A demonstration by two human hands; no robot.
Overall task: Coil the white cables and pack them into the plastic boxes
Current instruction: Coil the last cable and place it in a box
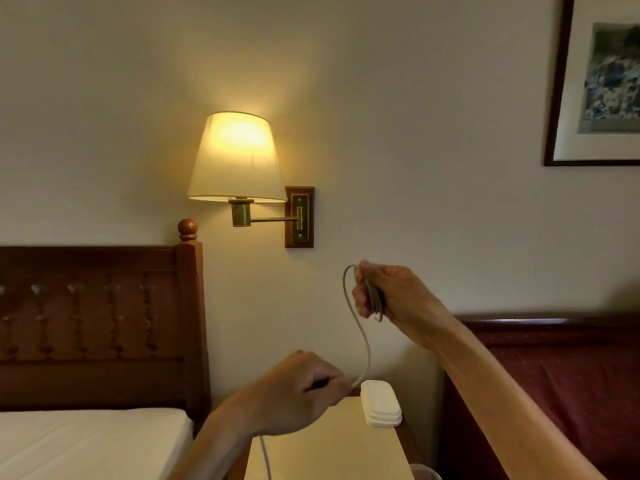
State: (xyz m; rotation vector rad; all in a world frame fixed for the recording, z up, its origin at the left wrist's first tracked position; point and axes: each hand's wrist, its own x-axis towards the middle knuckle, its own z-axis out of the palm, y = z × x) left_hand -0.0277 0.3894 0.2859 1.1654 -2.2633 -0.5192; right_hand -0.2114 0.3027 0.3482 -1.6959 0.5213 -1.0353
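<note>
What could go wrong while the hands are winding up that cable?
1. The right hand grips several loops; if it loosens, the coil could spring apart.
2. The cable runs slack down to the left hand, which pinches it; slack might twist or tangle.
3. The left hand works close to the stacked boxes near the nightstand edge, so a bump might knock them off.
</note>
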